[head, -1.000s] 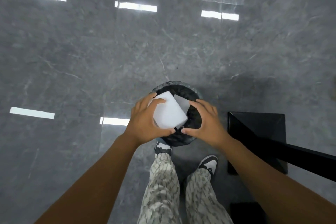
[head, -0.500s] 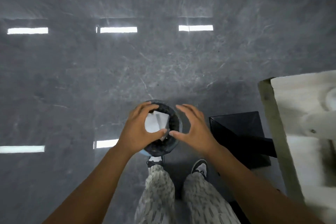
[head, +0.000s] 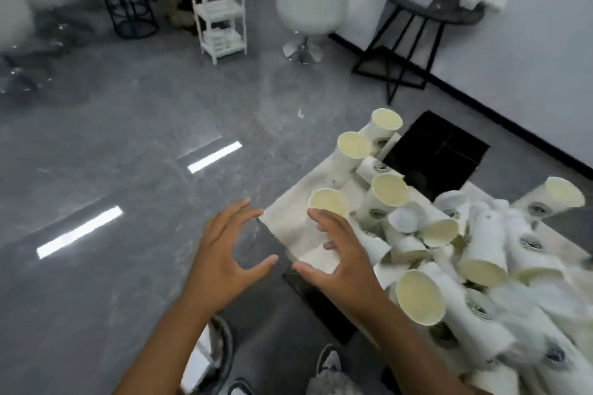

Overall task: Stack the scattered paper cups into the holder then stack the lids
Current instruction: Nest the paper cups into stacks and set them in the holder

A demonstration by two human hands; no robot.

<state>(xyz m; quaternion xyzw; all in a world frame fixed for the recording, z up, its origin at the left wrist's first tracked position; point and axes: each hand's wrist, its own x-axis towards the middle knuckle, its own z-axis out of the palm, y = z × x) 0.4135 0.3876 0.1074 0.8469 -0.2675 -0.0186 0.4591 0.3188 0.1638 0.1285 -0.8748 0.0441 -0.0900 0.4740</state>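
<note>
Worktop: the cloth-covered pale worktop (head: 290,228) lay just beyond and to the right of the right hand, its near corner between the two hands.
Cup heap: the scattered white paper cups with cream insides (head: 475,253) were piled on it to the right of the right hand, most tipped over, some nested in short stacks; no holder or lids could be made out.
Nearest cup: the upright white paper cup (head: 328,203) stood just past the right hand's fingertips, apart from them.
Handling: likely very light, thin-walled and easily crushed; best taken round the wall below the stiff rolled rim, with light pressure.
Right hand: the right hand (head: 337,253) hovered above the worktop corner, fingers spread wide, holding nothing.
Left hand: the left hand (head: 224,253) hung over the floor, fingers spread, thumb out, empty.
</note>
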